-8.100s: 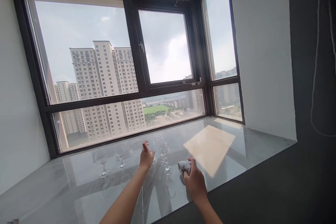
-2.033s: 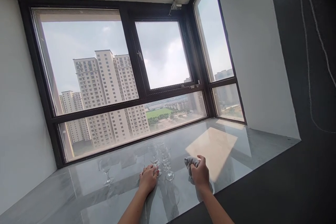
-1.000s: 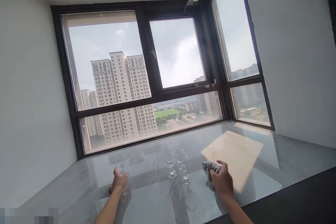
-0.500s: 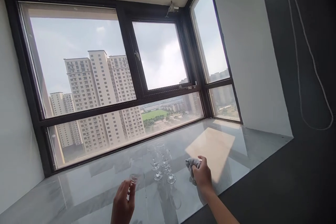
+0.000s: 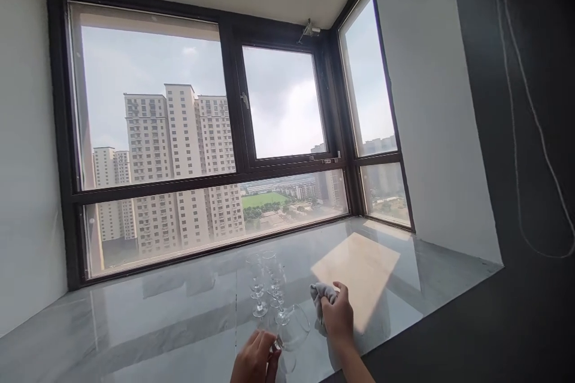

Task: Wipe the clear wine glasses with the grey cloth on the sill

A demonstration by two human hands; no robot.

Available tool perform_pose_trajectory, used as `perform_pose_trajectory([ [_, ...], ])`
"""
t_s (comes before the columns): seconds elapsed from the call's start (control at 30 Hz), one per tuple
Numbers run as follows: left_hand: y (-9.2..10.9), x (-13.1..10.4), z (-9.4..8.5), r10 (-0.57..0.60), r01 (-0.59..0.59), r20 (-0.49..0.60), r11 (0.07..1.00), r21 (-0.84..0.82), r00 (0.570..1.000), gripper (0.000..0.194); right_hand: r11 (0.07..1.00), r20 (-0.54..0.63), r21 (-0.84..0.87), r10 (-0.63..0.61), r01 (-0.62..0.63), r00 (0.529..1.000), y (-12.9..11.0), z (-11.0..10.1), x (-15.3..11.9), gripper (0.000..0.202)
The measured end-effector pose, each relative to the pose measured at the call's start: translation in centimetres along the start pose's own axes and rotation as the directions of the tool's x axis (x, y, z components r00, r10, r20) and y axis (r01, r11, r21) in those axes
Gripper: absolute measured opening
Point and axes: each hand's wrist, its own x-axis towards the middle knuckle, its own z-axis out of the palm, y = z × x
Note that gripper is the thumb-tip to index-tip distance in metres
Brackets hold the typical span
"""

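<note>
Low in the view, my left hand [image 5: 256, 358] is closed, its fingertips pinching a clear stemmed glass [image 5: 294, 330]. The glass is tilted, its bowl pointing to the right and its foot end at my fingers. My right hand [image 5: 339, 314] grips a bunched grey cloth [image 5: 321, 296], to the right of the tilted glass. Several clear stemmed glasses [image 5: 259, 293] stand upright close together just beyond my left hand. Their outlines overlap with the held glass, so they are hard to tell apart.
The glossy grey marble sill [image 5: 157, 323] has a bright sunlit patch [image 5: 359, 269] at right and a front edge [image 5: 442, 306] sloping up to the right. Dark-framed windows [image 5: 287, 102] close off the back. A looped cord [image 5: 516, 149] hangs by the dark wall at right.
My left hand has moved right with its glass, whose bowl now shows in front of the standing glasses. The right hand still grips the cloth. The camera view has turned slightly.
</note>
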Motion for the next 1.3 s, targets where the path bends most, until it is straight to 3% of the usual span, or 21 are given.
perform_pose_trajectory([
  [0.2,2.9,1.2,-3.0,-0.161,0.158,0.276,0.987,0.035,0.948,0.013,0.999,0.063,0.028,0.029,-0.031,0.998,-0.2,-0.5,-0.3,0.051],
  [0.33,3.5,1.6,-3.8,-0.233,0.226,0.294,0.972,0.059,0.927,0.013,0.998,0.102,0.064,0.022,-0.028,0.995,-0.6,-0.7,-0.4,0.051],
  [0.5,2.8,1.6,-3.3,-0.286,0.277,0.293,0.958,0.073,0.912,0.020,0.987,0.145,0.155,0.009,-0.032,0.989,-1.3,-1.1,-1.6,0.045],
  [0.77,2.1,2.0,-2.7,-0.301,0.321,0.367,0.947,0.007,0.880,0.019,0.927,0.247,0.366,-0.007,-0.087,0.969,-3.7,-2.6,-8.1,0.049],
  [0.9,1.9,2.1,-2.8,-0.310,0.355,0.414,0.934,-0.034,0.856,0.017,0.878,0.226,0.465,0.004,-0.112,0.974,-5.8,-3.6,-10.3,0.048],
  [1.1,2.0,2.0,-2.7,-0.311,0.357,0.410,0.933,-0.039,0.858,0.013,0.910,0.133,0.403,-0.169,0.103,0.976,-7.7,-5.0,-10.2,0.044],
  [1.3,0.5,1.3,-1.3,-0.241,0.284,0.395,0.957,-0.052,0.887,0.009,0.899,0.162,0.261,-0.400,0.352,0.902,-7.9,-5.0,-7.5,0.043],
])
